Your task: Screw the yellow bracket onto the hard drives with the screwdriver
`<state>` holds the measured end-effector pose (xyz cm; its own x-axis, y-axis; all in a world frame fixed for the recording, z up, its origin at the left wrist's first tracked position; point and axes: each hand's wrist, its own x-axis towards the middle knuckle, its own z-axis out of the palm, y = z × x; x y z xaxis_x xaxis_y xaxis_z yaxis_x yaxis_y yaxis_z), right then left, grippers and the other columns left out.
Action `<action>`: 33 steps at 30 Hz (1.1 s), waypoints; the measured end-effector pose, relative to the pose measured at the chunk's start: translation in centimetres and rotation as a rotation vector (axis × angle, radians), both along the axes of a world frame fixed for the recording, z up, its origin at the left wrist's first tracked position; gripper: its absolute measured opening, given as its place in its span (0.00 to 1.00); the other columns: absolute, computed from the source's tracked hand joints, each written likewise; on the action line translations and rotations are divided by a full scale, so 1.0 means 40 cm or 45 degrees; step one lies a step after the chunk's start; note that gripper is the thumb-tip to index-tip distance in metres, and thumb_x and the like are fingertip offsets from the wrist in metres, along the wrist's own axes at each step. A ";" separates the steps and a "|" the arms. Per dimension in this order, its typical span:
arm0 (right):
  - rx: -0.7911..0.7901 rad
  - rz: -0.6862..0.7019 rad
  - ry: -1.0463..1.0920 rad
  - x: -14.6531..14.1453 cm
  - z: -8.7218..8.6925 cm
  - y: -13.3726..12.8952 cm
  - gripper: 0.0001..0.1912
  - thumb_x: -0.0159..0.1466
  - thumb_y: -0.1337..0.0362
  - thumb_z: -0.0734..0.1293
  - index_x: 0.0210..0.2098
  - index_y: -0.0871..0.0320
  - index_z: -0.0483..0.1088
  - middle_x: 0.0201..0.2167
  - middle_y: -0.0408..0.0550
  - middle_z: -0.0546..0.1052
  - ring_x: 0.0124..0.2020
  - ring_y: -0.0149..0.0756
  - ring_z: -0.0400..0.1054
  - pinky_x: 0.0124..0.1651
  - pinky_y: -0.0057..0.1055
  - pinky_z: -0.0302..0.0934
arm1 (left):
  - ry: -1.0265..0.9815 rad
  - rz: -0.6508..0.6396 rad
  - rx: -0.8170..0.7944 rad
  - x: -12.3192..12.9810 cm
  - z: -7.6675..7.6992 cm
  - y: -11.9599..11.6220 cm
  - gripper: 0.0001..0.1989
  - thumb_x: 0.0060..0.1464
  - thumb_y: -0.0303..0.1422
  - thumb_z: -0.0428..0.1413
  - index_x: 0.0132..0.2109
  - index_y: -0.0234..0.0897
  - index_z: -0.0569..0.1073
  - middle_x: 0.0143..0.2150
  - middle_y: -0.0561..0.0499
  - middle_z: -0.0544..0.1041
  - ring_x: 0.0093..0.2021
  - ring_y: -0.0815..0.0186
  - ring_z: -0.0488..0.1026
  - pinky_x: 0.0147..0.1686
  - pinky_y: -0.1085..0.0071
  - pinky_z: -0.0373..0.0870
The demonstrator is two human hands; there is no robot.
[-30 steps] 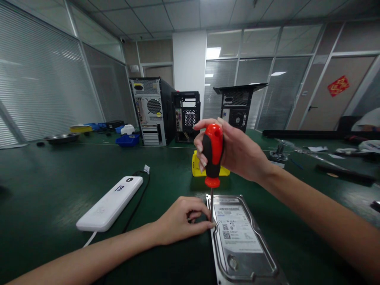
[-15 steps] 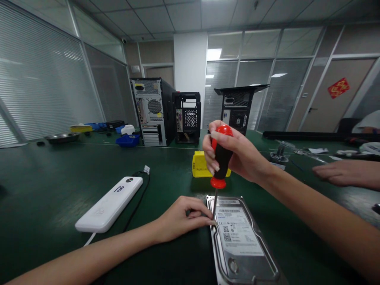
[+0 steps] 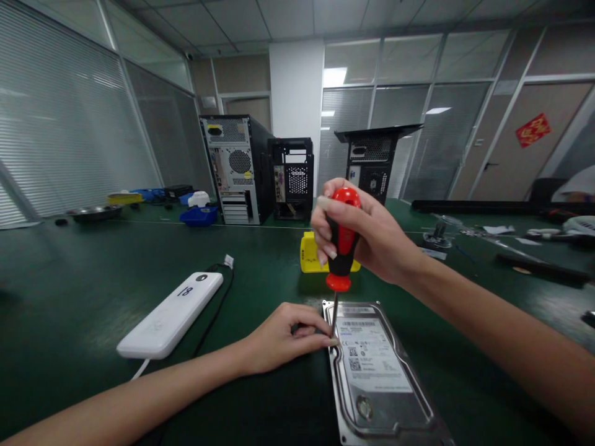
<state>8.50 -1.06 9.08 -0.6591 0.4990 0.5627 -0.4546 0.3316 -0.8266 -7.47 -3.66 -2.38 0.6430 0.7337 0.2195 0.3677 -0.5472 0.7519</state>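
My right hand [image 3: 356,229] is wrapped round the red and black handle of a screwdriver [image 3: 343,244], which stands nearly upright with its metal shaft pointing down. The shaft's tip meets the left edge of a silver hard drive [image 3: 372,406], lying label up on the table. At that edge, the thumb and forefinger of my left hand [image 3: 286,337] are pinched around the lower end of the shaft. My fingertips hide the very tip and any screw under it. Behind the screwdriver sits a yellow bin [image 3: 308,253], partly covered by my right hand.
A white power bank [image 3: 170,319] marked 18, with cables, lies at left on the green table [image 3: 260,279]. Computer cases [image 3: 239,167] stand at the back, near a blue bin [image 3: 199,216]. At right are a clear plastic piece [image 3: 437,232] and a black strip [image 3: 542,269].
The screwdriver handle has turned in my right hand, so a red stripe now faces me. Another person's hand at the right has gone out of view. My left hand stays at the tip.
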 end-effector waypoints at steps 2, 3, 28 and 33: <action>-0.046 0.042 -0.014 0.003 0.003 -0.003 0.10 0.63 0.58 0.59 0.40 0.56 0.59 0.27 0.40 0.66 0.25 0.26 0.63 0.31 0.29 0.66 | -0.007 -0.003 -0.005 0.001 0.002 -0.001 0.14 0.55 0.38 0.54 0.37 0.31 0.77 0.25 0.54 0.65 0.24 0.74 0.56 0.25 0.78 0.53; -0.064 0.063 -0.033 0.006 0.005 -0.004 0.12 0.63 0.58 0.57 0.43 0.56 0.59 0.30 0.41 0.66 0.27 0.27 0.64 0.34 0.31 0.67 | -0.010 -0.002 -0.010 0.002 0.004 -0.002 0.14 0.55 0.38 0.54 0.37 0.30 0.77 0.24 0.54 0.65 0.24 0.74 0.56 0.25 0.77 0.53; 0.152 -0.070 -0.187 0.017 0.011 -0.014 0.10 0.64 0.60 0.59 0.43 0.58 0.61 0.32 0.42 0.68 0.32 0.26 0.68 0.38 0.28 0.67 | -0.016 -0.033 -0.026 0.001 0.005 -0.002 0.16 0.55 0.39 0.54 0.39 0.28 0.77 0.30 0.49 0.72 0.25 0.74 0.58 0.25 0.77 0.53; 0.165 -0.127 -0.159 0.014 0.010 -0.011 0.13 0.59 0.62 0.66 0.38 0.56 0.56 0.28 0.39 0.69 0.28 0.27 0.69 0.35 0.29 0.67 | -0.020 -0.038 -0.013 0.000 0.002 -0.002 0.15 0.56 0.38 0.53 0.39 0.29 0.77 0.29 0.50 0.71 0.24 0.74 0.58 0.25 0.77 0.53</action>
<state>9.08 -1.50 9.46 -0.6789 0.4942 0.5431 -0.3107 0.4768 -0.8223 -7.46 -3.73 -2.29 0.6610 0.7166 0.2225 0.3394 -0.5501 0.7630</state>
